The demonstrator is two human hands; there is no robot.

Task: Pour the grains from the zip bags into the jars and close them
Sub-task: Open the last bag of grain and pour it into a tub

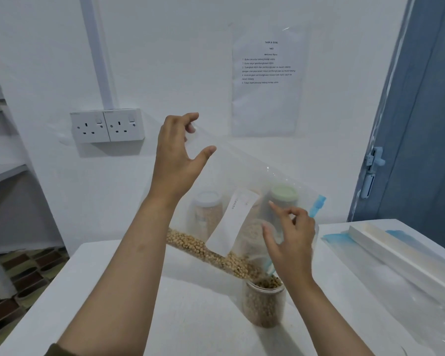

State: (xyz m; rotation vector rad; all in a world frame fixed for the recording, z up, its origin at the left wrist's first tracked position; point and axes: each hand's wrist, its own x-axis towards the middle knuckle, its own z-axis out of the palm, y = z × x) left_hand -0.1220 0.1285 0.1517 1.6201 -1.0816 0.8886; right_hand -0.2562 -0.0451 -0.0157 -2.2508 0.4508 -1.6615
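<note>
A clear zip bag [244, 176] with a white label and a blue zip strip hangs tilted above the table. My left hand [176, 155] pinches its raised bottom corner high up. My right hand [292, 240] grips the bag near its lower, open mouth. Tan grains [206, 249] lie along the bag's lower edge and run down into an open clear jar [263, 303], which is mostly full and stands on the white table [195, 325]. Behind the bag stand two closed jars: one with a white lid [207, 199], one with a green lid [284, 192].
A double wall socket [107, 125] and a taped instruction sheet [266, 80] are on the wall behind. A white tray with blue tape [385, 242] and clear plastic sheeting [421, 304] lie at the right. A blue door [427, 111] stands at far right, shelving at left.
</note>
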